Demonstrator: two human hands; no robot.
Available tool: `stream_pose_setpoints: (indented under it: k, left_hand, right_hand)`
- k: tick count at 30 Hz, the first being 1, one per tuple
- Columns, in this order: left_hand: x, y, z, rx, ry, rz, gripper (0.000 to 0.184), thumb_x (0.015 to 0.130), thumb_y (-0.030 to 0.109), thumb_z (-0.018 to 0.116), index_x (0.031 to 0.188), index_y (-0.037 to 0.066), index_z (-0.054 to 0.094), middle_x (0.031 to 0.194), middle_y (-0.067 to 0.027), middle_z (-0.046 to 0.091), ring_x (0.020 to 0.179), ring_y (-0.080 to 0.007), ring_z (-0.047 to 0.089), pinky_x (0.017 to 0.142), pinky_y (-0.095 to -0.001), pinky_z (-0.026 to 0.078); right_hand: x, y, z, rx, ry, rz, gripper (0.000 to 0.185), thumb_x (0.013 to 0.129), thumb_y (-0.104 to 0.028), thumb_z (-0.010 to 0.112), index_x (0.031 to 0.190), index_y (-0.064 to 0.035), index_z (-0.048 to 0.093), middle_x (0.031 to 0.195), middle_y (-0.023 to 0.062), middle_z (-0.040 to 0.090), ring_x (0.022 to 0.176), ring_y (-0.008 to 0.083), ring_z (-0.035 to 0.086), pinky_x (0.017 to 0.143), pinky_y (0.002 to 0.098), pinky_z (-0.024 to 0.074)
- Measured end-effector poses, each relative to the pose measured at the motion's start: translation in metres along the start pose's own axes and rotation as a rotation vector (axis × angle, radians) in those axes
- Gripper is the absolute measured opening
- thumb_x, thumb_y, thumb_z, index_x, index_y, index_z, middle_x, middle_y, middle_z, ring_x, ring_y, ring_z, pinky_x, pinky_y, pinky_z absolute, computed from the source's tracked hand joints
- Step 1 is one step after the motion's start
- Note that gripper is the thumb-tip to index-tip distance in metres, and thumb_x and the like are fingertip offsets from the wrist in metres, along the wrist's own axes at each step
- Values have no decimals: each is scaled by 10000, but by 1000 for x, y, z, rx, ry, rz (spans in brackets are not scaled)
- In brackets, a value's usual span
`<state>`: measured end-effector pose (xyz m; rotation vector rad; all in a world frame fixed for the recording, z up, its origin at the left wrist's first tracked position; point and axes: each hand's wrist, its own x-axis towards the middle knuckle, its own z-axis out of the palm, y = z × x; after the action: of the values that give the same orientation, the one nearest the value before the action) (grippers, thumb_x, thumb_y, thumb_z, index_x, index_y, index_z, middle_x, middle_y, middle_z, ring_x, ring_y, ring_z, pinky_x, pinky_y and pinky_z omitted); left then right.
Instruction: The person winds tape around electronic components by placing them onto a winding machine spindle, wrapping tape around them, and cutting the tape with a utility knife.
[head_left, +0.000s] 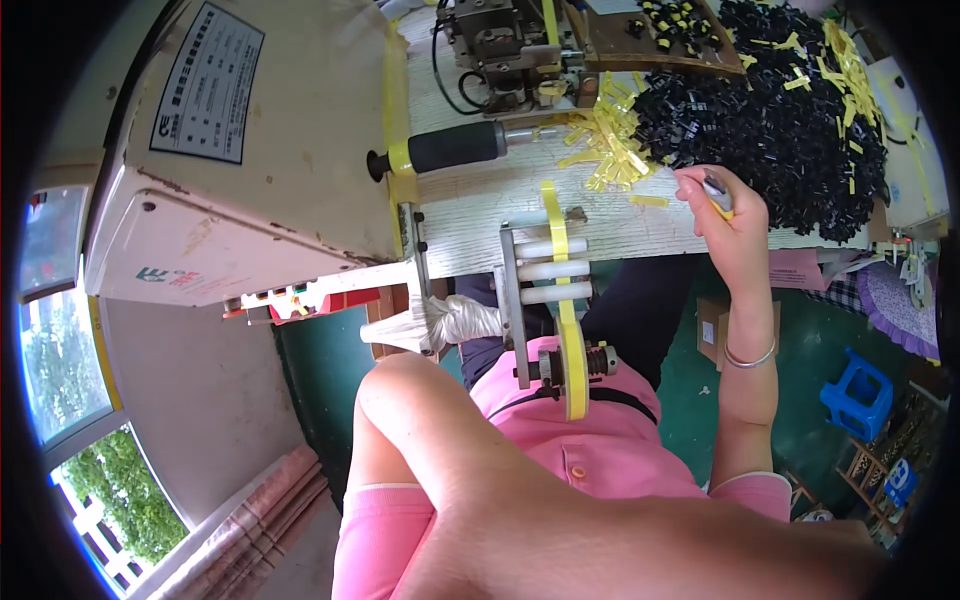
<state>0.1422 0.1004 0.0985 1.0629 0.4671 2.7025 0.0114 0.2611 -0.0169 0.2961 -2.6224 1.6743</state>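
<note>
Closed grip: the fingers of the right hand point(728, 215) are curled around a pen-like tool point(717, 194) with grey, dark and yellow parts, the thumb and forefinger drawn together at their tips. Whether anything small is pinched between those tips is hard to tell. The hand is at the near side of a broad heap of small black parts point(745, 125), which spreads over the right side of the white desk point(455, 230). Just left of the heap lies a pile of short yellow strips point(612, 150), with more yellow pieces scattered over the heap's right side. Beyond them, a wooden tray point(618, 52) holds black and yellow pieces, beside a metal mechanism point(500, 45). A black padded handle point(453, 148) sticks out from the left. At the near edge, yellow tape point(574, 365) runs up over white rollers point(553, 270) on a metal bracket, and white cloth point(465, 318) is wrapped beside it. A large cream machine housing point(290, 150) with a printed label point(207, 85) fills the upper left. Across the bottom, the left forearm point(435, 425) folds back close to the camera; the left hand is out of sight. A blue stool point(858, 395) stands on the green floor point(680, 410) at right.
</note>
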Motion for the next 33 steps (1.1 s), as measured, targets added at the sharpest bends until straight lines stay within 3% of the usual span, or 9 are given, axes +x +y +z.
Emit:
stream_pose_setpoints:
  k: [5, 8, 11, 33]
  left_hand:
    - [-1, -3, 2, 7, 15, 7, 467, 792, 369, 654, 1062, -8, 591, 1024, -169, 605, 950, -265, 573, 872, -380, 445]
    - [0, -5, 2, 2, 15, 0, 474, 794, 373, 652, 1066, -9, 588, 1030, -169, 602, 953, -263, 573, 876, -381, 444]
    - [2, -6, 3, -15, -2, -10, 480, 796, 378, 650, 1071, -11, 585, 1036, -169, 600, 956, -261, 572, 880, -382, 443]
    - [4, -1, -6, -63, -24, -68, 526, 810, 411, 634, 1104, -20, 565, 1080, -168, 584, 979, -247, 568, 910, -387, 436]
  right_hand:
    - [-2, 2, 0, -15, 0, 3, 152, 861, -113, 642, 941, 15, 663, 783, 39, 658, 670, 59, 531, 617, 221, 435]
    - [-3, 2, -1, -28, -16, 48, 148, 860, -113, 642, 934, 13, 661, 800, 53, 667, 686, 62, 545, 629, 223, 440]
    - [-3, 7, 1, -32, -22, -32, 146, 893, -112, 611, 975, -1, 658, 779, -3, 627, 562, 15, 441, 497, 176, 354]
    - [-6, 3, 7, -75, -39, -118, 137, 877, -117, 631, 942, -1, 664, 743, -6, 615, 562, 21, 458, 487, 193, 359]
